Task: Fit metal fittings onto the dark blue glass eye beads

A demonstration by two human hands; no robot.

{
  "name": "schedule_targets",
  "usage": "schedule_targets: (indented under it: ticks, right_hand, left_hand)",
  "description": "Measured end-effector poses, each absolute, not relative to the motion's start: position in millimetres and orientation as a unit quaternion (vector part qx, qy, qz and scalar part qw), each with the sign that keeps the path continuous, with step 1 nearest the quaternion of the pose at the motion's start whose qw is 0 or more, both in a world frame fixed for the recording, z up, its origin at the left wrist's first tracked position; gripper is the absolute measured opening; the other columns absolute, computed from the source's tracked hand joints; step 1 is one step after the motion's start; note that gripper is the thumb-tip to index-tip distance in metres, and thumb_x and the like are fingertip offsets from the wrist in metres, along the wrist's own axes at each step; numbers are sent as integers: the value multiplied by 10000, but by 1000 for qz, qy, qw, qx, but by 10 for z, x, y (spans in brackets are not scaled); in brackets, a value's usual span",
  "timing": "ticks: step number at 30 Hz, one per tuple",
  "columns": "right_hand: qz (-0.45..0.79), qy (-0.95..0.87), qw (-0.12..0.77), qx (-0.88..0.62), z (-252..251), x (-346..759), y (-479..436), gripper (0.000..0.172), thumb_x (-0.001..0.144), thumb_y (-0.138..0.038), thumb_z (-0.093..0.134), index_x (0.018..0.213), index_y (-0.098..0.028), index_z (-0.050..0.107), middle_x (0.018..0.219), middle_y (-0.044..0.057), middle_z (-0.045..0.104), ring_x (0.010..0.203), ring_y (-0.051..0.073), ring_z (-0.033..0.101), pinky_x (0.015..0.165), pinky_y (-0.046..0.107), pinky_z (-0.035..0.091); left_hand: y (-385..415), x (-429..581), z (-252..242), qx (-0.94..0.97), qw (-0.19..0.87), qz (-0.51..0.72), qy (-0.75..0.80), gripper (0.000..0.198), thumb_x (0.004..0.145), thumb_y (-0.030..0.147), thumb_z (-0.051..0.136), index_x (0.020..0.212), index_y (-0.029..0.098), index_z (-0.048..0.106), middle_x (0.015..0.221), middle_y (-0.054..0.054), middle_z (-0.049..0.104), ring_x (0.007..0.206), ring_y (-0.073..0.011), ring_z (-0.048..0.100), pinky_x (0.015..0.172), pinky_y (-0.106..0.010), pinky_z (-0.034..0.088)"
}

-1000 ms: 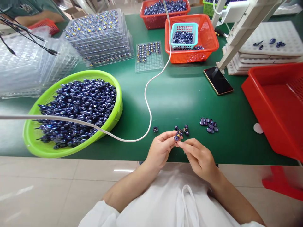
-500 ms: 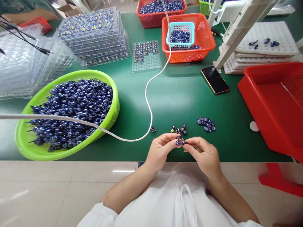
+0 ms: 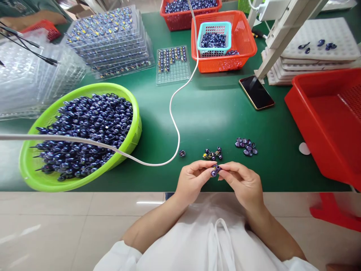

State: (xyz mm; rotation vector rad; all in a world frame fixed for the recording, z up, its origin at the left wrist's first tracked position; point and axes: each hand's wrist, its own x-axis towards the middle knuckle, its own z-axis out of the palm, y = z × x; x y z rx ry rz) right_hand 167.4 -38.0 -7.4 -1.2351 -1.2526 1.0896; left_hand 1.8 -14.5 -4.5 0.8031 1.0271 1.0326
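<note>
My left hand (image 3: 194, 178) pinches a small glossy dark-blue earbud housing (image 3: 214, 172) with a bit of yellow inside, between thumb and fingertips. My right hand (image 3: 242, 182) has its thumb and fingertips closed on a small dark-blue cover piece, pressed against the housing; the fingers partly hide it. Just beyond the hands lies a small cluster of earbud housings (image 3: 213, 154), some showing yellow and gold parts. A single round dark piece (image 3: 182, 153) rests left of them. To the right sits a group of flat oval dark-blue covers (image 3: 246, 146).
A green basket (image 3: 137, 131) heaped with dark-blue hooked parts stands left. A white cable (image 3: 176, 128) crosses the table. Beyond are a part-filled clear tray (image 3: 173, 73), stacked trays (image 3: 113, 41), an orange basket (image 3: 239, 64), a phone (image 3: 256, 93) and a red bin (image 3: 310, 124).
The cover piece in my right hand has come up against the housing, and the two pieces now sit together. My fingertips are closer together. The view has shifted slightly.
</note>
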Motion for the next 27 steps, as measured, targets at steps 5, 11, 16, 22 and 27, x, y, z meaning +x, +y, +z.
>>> schedule_targets:
  ticks: [5, 11, 16, 22, 27]
  right_hand:
    - [474, -499, 520, -506, -73, 1653, -365, 163, 873, -186, 735, 971, -315, 758, 851, -57, 759, 673, 84, 717, 654, 180, 604]
    - [495, -462, 534, -507, -56, 1638, -364, 125, 876, -195, 726, 943, -296, 761, 857, -40, 762, 675, 96, 724, 645, 189, 623]
    - [484, -467, 519, -527, -77, 1645, -365, 93, 879, -227, 730, 958, -271, 749, 839, -27, 759, 673, 108, 727, 646, 203, 626]
    - [504, -495, 483, -517, -70, 1649, -382, 160, 915, -273, 681, 1072, -248, 701, 800, -16, 740, 596, 106, 691, 580, 219, 613]
    - [571, -453, 479, -489, -27, 1624, -364, 167, 887, -348, 710, 991, -218, 719, 743, 0, 721, 588, 120, 682, 551, 227, 612]
  left_hand:
    - [-159, 21, -3, 475, 567, 492, 459, 130, 826, 205, 760, 938, 214, 827, 842, -50, 783, 754, -153, 705, 706, -256, 576]
    - [-171, -8, 14, 604, 480, 490, 406, 256, 924, 139, 640, 1113, 237, 784, 961, -80, 796, 849, -175, 726, 772, -300, 586]
    - [-172, -8, 12, 644, 440, 497, 381, 314, 917, 99, 639, 1181, 226, 751, 982, -101, 793, 883, -189, 727, 789, -317, 584]
    - [-171, 10, 26, 634, 446, 487, 403, 230, 906, 156, 673, 1093, 234, 782, 905, -77, 798, 795, -185, 718, 774, -334, 573]
    - [-170, -14, 88, 641, 444, 477, 406, 172, 914, 172, 649, 1008, 217, 786, 845, -86, 786, 761, -193, 710, 741, -338, 577]
